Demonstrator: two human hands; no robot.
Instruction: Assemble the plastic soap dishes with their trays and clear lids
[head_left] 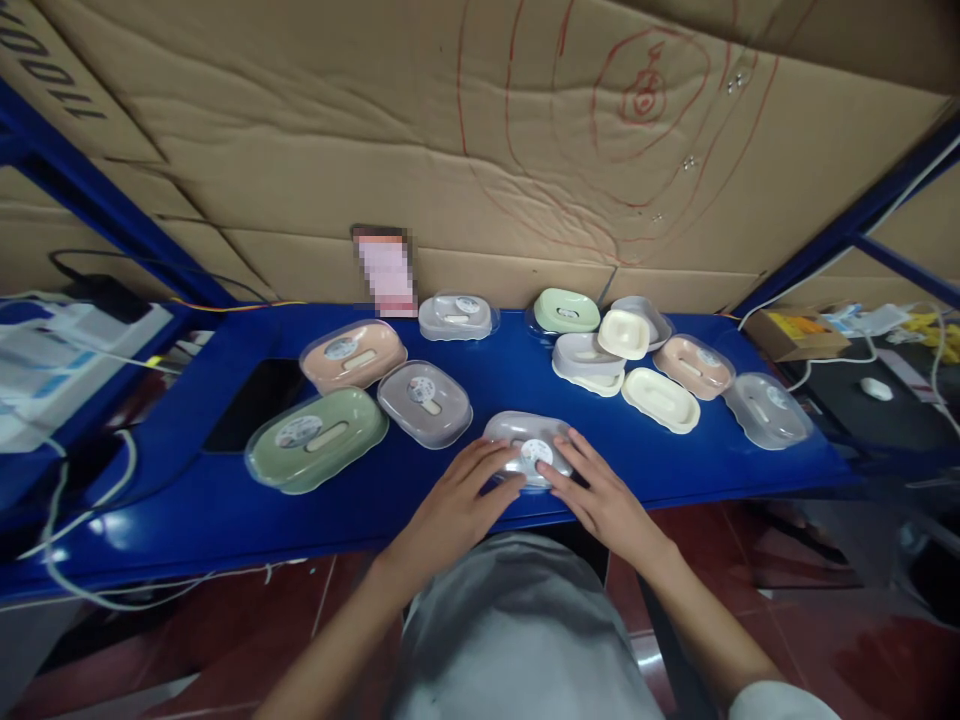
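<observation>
Blue surface [510,365] | grip: left hand [455,505], right hand [611,505] part-open, fingers on clear-lidded grey box [517,428] between | press evenly, box flat

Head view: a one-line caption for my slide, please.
Both hands rest on a clear-lidded grey container at the front of a blue table, other lidded containers around.

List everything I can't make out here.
All in the head view:
- Ends of the front grey container: partly behind the left hand and right hand.
- Print on its label: too small and blurred.
- Screen of the propped phone: pixelated.
- Lower cream dish: mostly under a grey one.
- Right sleeve: cut off by the bottom edge.
</observation>
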